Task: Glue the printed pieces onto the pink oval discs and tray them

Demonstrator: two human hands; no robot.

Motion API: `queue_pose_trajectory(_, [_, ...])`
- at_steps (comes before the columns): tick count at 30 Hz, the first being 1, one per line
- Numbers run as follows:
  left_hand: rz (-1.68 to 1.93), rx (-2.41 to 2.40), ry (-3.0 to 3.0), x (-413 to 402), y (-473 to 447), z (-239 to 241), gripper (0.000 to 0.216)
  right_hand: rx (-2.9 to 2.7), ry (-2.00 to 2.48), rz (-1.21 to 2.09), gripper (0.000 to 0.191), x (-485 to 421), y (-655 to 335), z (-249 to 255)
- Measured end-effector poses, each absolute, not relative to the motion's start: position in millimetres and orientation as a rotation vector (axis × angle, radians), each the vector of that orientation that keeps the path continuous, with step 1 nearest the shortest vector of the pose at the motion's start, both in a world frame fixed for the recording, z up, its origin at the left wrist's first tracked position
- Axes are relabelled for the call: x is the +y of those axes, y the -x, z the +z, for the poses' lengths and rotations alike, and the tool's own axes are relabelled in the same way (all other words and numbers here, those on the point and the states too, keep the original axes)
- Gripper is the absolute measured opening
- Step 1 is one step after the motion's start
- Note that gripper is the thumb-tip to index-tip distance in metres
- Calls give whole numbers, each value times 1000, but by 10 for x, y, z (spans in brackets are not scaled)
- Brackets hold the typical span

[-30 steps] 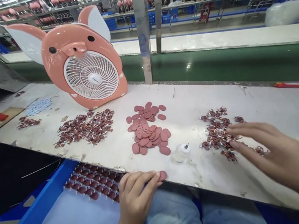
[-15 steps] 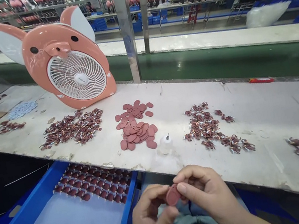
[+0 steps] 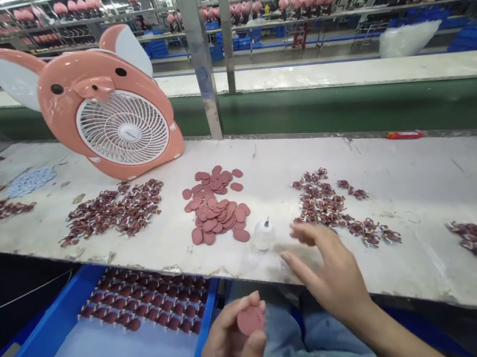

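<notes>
Between the fingers and thumb of my left hand (image 3: 234, 348) is a reddish-brown oval disc (image 3: 251, 321), held above my lap. My right hand (image 3: 331, 270) is over the table edge, thumb and fingers apart, with nothing in it. Just beyond its fingertips stands a small white bottle (image 3: 264, 234) with a thin dark tip. A pile of similar oval discs (image 3: 217, 213) lies to the left of the bottle. To the right, a heap of small dark-red pieces (image 3: 320, 201) with pale ends is spread on the table.
A pink pig-shaped fan (image 3: 116, 114) stands at the table's back left. More dark-red pieces (image 3: 115, 209) lie before it. Below left, a blue tray (image 3: 33, 350) holds rows of assembled dark-red parts (image 3: 149, 299). A red cutter (image 3: 404, 135) lies at the far edge.
My right hand has let go of the disc and moved up and right towards the bottle. My left hand keeps the disc, now slightly lower and further left.
</notes>
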State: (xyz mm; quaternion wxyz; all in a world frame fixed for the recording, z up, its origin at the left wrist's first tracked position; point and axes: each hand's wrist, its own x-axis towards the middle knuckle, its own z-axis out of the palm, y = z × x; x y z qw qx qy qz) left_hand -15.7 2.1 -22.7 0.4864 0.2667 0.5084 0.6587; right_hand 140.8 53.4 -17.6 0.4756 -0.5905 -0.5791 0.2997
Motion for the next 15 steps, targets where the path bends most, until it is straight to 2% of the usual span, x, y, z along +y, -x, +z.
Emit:
queue_pose_trajectory(2, [1530,1177,-454,45,150,-181,40,-1508,1486,618,57,746,-1412,-207])
queue_pose_trajectory(3, [1508,1141,-396,59,152,-163,42,-1565,1492,594,56,832,-1387,-227])
queue_pose_trajectory(6, [1464,1044,-284,88,167,-116,44,-1714,1462,577,30,945,-1301,-262])
queue_pose_trajectory(8, [1427,1005,-219,89,178,-83,44,-1773,1427,591,22,883,-1306,-237])
queue_pose_trajectory(15, [1296,888,-146,66,204,-20,43,-1793,1459,727,49,286,-1690,25])
